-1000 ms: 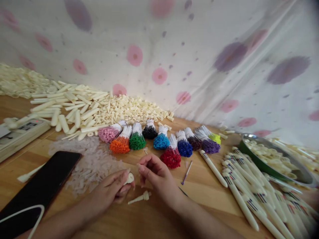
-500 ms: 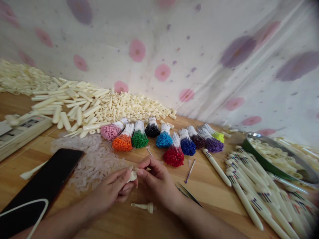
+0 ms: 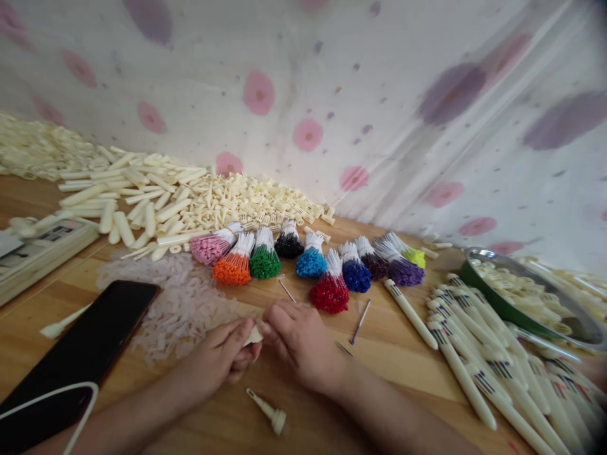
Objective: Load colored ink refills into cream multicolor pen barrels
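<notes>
My left hand (image 3: 232,351) is closed around a small cream plastic pen part (image 3: 253,336), most of it hidden by the fingers. Right beside it, my right hand (image 3: 298,341) has its fingers curled and pinched at the part's end; whatever is between them is hidden. On the wood below the hands lies a cream pen core piece (image 3: 267,411) with a narrow stem and a wider collar. The dark tip of tweezers (image 3: 344,349) shows past my right wrist. A purple-ended refill (image 3: 360,322) and another thin refill (image 3: 287,291) lie beyond the hands.
Bundles of coloured refills, among them a red bundle (image 3: 329,287), stand behind the hands. Cream pen parts (image 3: 165,196) are heaped at the back left. A black phone (image 3: 80,347) and clear plastic bits (image 3: 184,316) lie left; multicolour pens (image 3: 488,360) and a green-sided bowl (image 3: 493,306) right.
My right hand has rolled over, its fingers curling down and its wrist covering most of the tweezers. The pen core piece on the table has turned and shifted slightly toward me.
</notes>
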`<state>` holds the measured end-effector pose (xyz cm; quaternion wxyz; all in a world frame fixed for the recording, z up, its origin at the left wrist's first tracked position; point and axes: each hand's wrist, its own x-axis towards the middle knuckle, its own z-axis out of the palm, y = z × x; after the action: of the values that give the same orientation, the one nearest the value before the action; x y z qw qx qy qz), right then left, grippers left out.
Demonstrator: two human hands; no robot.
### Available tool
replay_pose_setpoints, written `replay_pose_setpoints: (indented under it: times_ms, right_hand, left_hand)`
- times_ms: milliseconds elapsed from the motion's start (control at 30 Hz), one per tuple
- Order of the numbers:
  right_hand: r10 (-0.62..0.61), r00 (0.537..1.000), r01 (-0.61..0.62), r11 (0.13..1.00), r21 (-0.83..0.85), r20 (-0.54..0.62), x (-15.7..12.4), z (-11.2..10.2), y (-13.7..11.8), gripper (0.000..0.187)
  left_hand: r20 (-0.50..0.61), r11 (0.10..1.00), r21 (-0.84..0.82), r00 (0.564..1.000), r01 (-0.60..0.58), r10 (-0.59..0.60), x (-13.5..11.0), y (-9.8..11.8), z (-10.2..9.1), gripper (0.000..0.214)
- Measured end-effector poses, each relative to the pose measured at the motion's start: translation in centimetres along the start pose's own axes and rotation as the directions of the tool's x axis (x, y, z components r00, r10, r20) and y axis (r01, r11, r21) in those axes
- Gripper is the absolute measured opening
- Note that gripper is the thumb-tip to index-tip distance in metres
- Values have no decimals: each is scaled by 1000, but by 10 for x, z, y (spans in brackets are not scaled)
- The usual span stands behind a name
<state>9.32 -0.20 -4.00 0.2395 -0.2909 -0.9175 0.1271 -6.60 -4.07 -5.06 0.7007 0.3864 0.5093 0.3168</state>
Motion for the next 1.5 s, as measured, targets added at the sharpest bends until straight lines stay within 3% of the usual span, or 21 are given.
replay_pose_setpoints:
  times_ms: [167, 367, 467, 633, 800, 933, 1033, 1200, 1367, 1433, 1500]
  right_hand:
    - [172, 985, -172, 975, 139, 18, -2, 6, -1, 28]
    - [240, 965, -215, 954, 208, -104, -2, 8, 3, 26]
    - [263, 963, -238, 932, 273, -61, -1, 8, 6, 24]
    - [305, 952, -287, 890, 353, 5, 0, 11, 6, 29]
    - [169, 985, -154, 931, 331, -17, -1, 6, 6, 26]
    - [-1, 999, -18, 937, 349, 53, 1, -4, 9, 19]
    - [-31, 997, -1, 926, 379, 77, 1, -8, 10, 21]
    - [63, 996, -83, 943, 321, 71, -1, -2, 6, 34]
    - [277, 936, -348, 826, 443, 218, -4, 3, 4, 49]
    - [269, 944, -328, 829, 453, 190, -4, 0, 5, 47]
    - [206, 973, -230, 881, 414, 102, -3, -4, 5, 33]
  left_hand:
    - [-78, 999, 9, 996, -42, 43, 3, 0, 4, 55]
    - [-55, 1000, -10, 999, -5, 5, -4, 6, 2, 54]
    - [-70, 999, -6, 997, -33, 32, -5, 6, 0, 52]
    - [-194, 984, 128, 970, -126, 150, -4, 4, 0, 38]
    - [-182, 999, 2, 982, 42, -41, -7, 12, 5, 40]
    - [60, 966, -103, 971, 237, -232, -14, 21, -2, 48]
    - [176, 937, -150, 941, 316, -289, -17, 24, -9, 49]
    - [119, 951, -117, 955, 285, -272, -17, 22, -5, 49]
    - [-58, 987, 9, 986, 158, -157, -15, 20, 2, 49]
    - [-66, 988, -7, 986, 155, -155, -15, 22, 1, 50]
    - [-30, 984, -50, 984, 171, -173, -16, 24, 0, 50]
